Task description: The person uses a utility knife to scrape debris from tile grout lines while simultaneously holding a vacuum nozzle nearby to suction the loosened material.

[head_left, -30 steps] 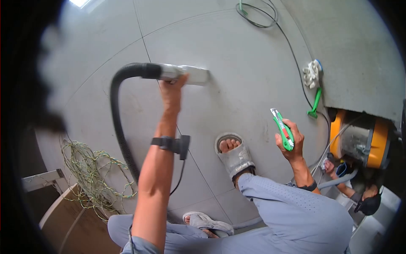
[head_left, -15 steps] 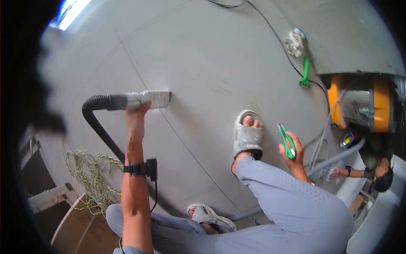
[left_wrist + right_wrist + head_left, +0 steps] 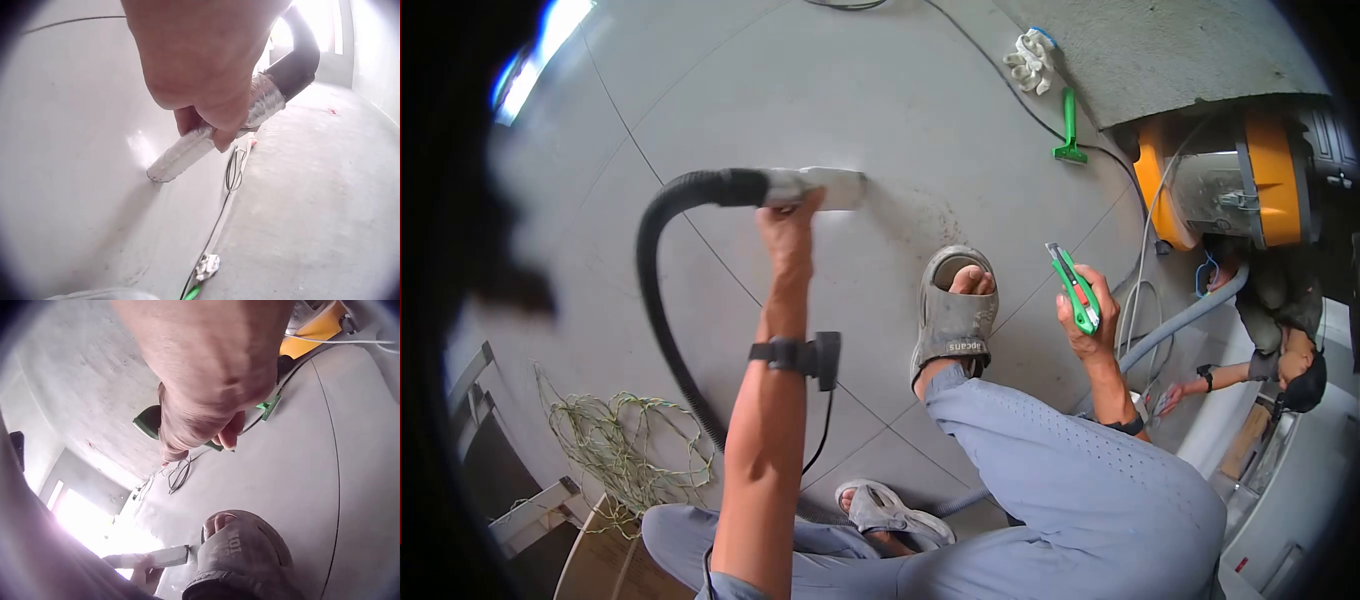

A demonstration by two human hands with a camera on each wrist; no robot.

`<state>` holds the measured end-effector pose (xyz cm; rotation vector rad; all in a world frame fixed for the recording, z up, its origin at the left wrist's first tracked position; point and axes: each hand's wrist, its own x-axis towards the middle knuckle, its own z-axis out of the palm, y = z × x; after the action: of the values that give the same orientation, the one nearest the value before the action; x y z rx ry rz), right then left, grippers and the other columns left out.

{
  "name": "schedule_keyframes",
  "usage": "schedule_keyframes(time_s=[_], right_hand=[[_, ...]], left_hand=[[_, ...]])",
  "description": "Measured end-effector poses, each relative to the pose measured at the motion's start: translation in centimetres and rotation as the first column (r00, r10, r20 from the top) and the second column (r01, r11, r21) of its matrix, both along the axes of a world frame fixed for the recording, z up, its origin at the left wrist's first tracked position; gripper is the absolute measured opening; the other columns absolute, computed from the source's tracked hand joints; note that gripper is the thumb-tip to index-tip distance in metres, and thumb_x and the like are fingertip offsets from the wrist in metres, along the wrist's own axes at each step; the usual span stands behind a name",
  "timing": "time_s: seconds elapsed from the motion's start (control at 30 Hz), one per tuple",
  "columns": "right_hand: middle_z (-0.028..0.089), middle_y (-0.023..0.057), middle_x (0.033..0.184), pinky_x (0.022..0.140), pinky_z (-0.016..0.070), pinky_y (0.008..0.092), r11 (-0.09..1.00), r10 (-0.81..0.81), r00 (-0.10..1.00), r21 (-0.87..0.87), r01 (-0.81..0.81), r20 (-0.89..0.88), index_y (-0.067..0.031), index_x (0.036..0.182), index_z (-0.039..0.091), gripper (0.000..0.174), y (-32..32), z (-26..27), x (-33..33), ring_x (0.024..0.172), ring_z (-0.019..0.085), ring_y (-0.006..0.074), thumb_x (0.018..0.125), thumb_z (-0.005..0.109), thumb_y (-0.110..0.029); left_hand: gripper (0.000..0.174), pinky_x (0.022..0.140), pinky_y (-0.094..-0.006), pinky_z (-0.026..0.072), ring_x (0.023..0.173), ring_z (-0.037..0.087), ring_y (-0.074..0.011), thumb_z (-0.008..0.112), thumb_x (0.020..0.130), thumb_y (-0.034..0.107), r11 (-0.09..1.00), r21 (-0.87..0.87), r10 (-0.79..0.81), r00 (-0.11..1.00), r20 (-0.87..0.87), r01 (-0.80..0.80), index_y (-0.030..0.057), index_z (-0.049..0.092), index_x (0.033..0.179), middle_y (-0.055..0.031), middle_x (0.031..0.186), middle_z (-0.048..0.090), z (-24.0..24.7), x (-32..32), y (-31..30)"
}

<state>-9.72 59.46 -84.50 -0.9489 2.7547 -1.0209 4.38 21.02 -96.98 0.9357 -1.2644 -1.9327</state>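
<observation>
My left hand (image 3: 788, 230) grips a vacuum cleaner nozzle (image 3: 837, 188) wrapped in silvery tape, with a black corrugated hose (image 3: 655, 240) running from its back end. In the left wrist view the flat tip of the nozzle (image 3: 169, 167) is close to the grey tiled floor. Dark specks of dirt (image 3: 945, 215) lie on the tiles to the right of the tip. Held up beside the knee, my right hand (image 3: 1095, 325) has its fingers curled round a green utility knife (image 3: 1080, 295), its metal tip pointing up and away. In the right wrist view the hand hides most of the knife.
A green scraper (image 3: 1070, 125) and white gloves (image 3: 1031, 62) lie by a raised concrete edge. An orange vacuum machine (image 3: 1160, 190) stands at the right, near another person (image 3: 1290, 350). Tangled yellow-green wire (image 3: 625, 445) lies at left. My slippered foot (image 3: 960, 310) is between both hands.
The nozzle swept left across the floor, then back right past the tile joint, my left hand gripping it throughout. The right hand keeps the knife in its grip. The head view has shifted.
</observation>
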Motion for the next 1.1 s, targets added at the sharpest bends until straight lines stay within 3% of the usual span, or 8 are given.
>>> schedule_keyframes(time_s=[0.17, 0.27, 0.4, 0.53, 0.63, 0.77, 0.87, 1.1], right_hand=[[0.064, 0.0107, 0.082, 0.069, 0.0541, 0.0355, 0.996, -0.011, 0.999, -0.087, 0.007, -0.039, -0.0028, 0.12, 0.061, 0.046, -1.2, 0.5, 0.2, 0.069, 0.063, 0.0224, 0.082, 0.074, -0.026], [0.063, 0.0097, 0.08, 0.069, 0.054, 0.035, 0.994, -0.033, 0.997, -0.105, 0.025, -0.074, -0.0025, 0.12, 0.061, 0.046, -1.2, 0.7, 0.4, 0.068, 0.062, 0.0218, 0.083, 0.074, -0.026], [0.064, 0.0084, 0.078, 0.068, 0.0541, 0.0351, 0.986, -0.11, 0.994, -0.125, 0.11, 0.002, -0.0027, 0.12, 0.061, 0.047, 1.2, -0.9, 0.7, 0.068, 0.063, 0.0221, 0.083, 0.075, -0.029], [0.068, 0.007, 0.084, 0.076, 0.0546, 0.0354, 0.975, -0.193, 0.971, -0.085, 0.206, 0.141, -0.0046, 0.12, 0.062, 0.044, 2.7, -2.1, 1.1, 0.078, 0.066, 0.0204, 0.085, 0.073, -0.029], [0.067, 0.0083, 0.083, 0.073, 0.0547, 0.0364, 0.976, -0.179, 0.98, -0.109, 0.188, 0.086, -0.0055, 0.119, 0.062, 0.045, 3.1, -3.3, -0.2, 0.075, 0.067, 0.023, 0.083, 0.075, -0.028], [0.068, 0.0107, 0.084, 0.071, 0.0549, 0.0377, 0.986, -0.127, 0.989, -0.095, 0.134, 0.078, -0.0057, 0.12, 0.061, 0.046, 1.6, -2.0, -0.3, 0.075, 0.068, 0.0259, 0.083, 0.076, -0.028], [0.067, 0.01, 0.083, 0.073, 0.0545, 0.0367, 0.99, -0.101, 0.993, -0.093, 0.106, 0.055, -0.0043, 0.12, 0.061, 0.047, 0.6, -1.9, -1.2, 0.075, 0.067, 0.025, 0.083, 0.076, -0.029], [0.065, 0.0073, 0.08, 0.067, 0.0525, 0.0345, 0.989, -0.052, 0.982, -0.13, 0.076, 0.184, -0.0043, 0.12, 0.059, 0.047, -4.5, -3.8, -5.2, 0.069, 0.062, 0.02, 0.084, 0.076, -0.029]], left_hand=[[0.022, 0.079, -0.0305, 0.052, 0.086, 0.064, -0.0128, 0.083, 0.08, 0.005, 0.947, -0.04, -0.318, 0.948, -0.005, 0.317, 0.0027, 0.067, 0.095, 0.0009, 0.088, 0.067, -1.6, -5.6, 10.9], [0.032, 0.086, -0.0326, 0.0533, 0.093, 0.065, -0.0139, 0.082, 0.079, 0.001, 0.916, -0.155, -0.376, 0.927, -0.006, 0.37, 0.0026, 0.064, 0.105, -0.0033, 0.097, 0.067, -2.8, -5.8, 9.6], [0.03, 0.079, -0.0333, 0.0528, 0.088, 0.063, -0.015, 0.082, 0.079, 0.0, 0.999, -0.047, -0.029, 0.996, -0.085, 0.025, 0.0034, 0.064, 0.104, -0.0031, 0.095, 0.067, -2.3, -5.3, -0.9], [0.028, 0.083, -0.0353, 0.0545, 0.093, 0.063, -0.0162, 0.08, 0.081, -0.001, 0.977, 0.006, 0.215, 0.976, 0.014, -0.215, 0.0034, 0.064, 0.103, -0.0052, 0.1, 0.066, -1.6, -7.3, -1.0], [0.025, 0.082, -0.0334, 0.0539, 0.089, 0.064, -0.0163, 0.081, 0.08, 0.001, 0.996, -0.002, -0.093, 0.981, -0.17, 0.094, 0.0056, 0.066, 0.1, -0.0018, 0.096, 0.067, -3.2, -11.3, 4.5], [0.024, 0.078, -0.0318, 0.0518, 0.084, 0.063, -0.0138, 0.084, 0.076, 0.008, 0.914, -0.09, -0.393, 0.918, 0.05, 0.396, 0.0036, 0.07, 0.094, -0.0006, 0.089, 0.068, -2.7, -14.8, 10.8], [0.033, 0.081, -0.0322, 0.0522, 0.09, 0.064, -0.0147, 0.085, 0.075, 0.008, 0.948, -0.099, -0.308, 0.951, -0.033, 0.304, 0.0025, 0.067, 0.102, -0.0026, 0.095, 0.069, -1.9, -14.1, 7.1], [0.039, 0.082, -0.032, 0.0561, 0.096, 0.064, -0.018, 0.085, 0.076, -0.002, 0.941, -0.004, 0.336, 0.935, -0.115, -0.338, 0.0025, 0.063, 0.108, -0.0063, 0.104, 0.066, -4.6, -12.8, -14.4]])
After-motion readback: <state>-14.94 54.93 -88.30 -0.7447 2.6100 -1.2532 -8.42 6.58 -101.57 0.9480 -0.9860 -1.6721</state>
